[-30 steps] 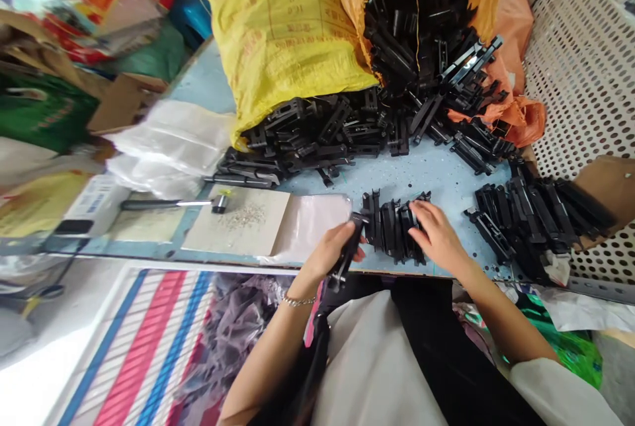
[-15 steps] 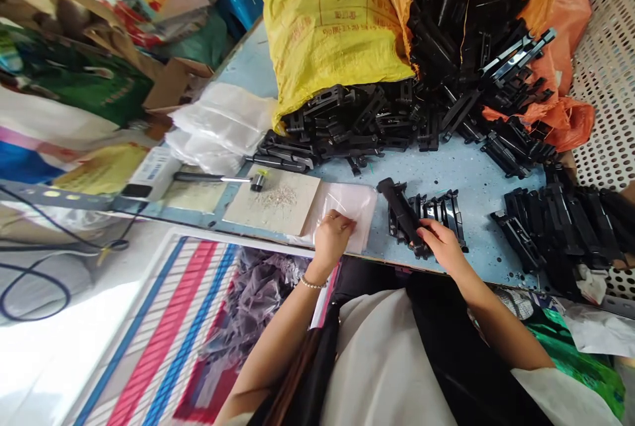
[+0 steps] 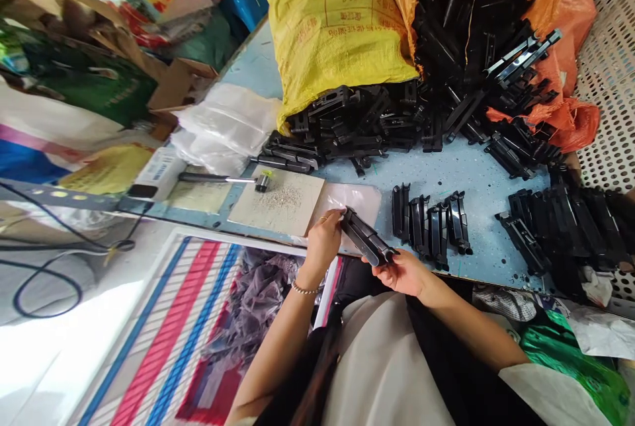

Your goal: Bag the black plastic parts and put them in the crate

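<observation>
My right hand (image 3: 399, 272) grips the lower end of a long black plastic part (image 3: 368, 235), which slants up to the left. Its far end meets the fingers of my left hand (image 3: 325, 239). My left hand is closed in a pinch at the edge of a clear plastic bag (image 3: 360, 196) lying on the bench; the fingertips are partly hidden. Just right of the bag stands a short row of similar black plastic parts (image 3: 421, 224), side by side.
A hammer (image 3: 218, 178) lies with its head on a beige board (image 3: 278, 204) strewn with crumbs. Behind, a yellow woven sack (image 3: 342, 22) spills many black parts (image 3: 342, 128). More black parts (image 3: 565, 224) are heaped at right. Clear bags (image 3: 228, 115) lie at left.
My right hand has lifted the black part from the row and carried it left to my left hand. My left hand stays at the bag, turned slightly.
</observation>
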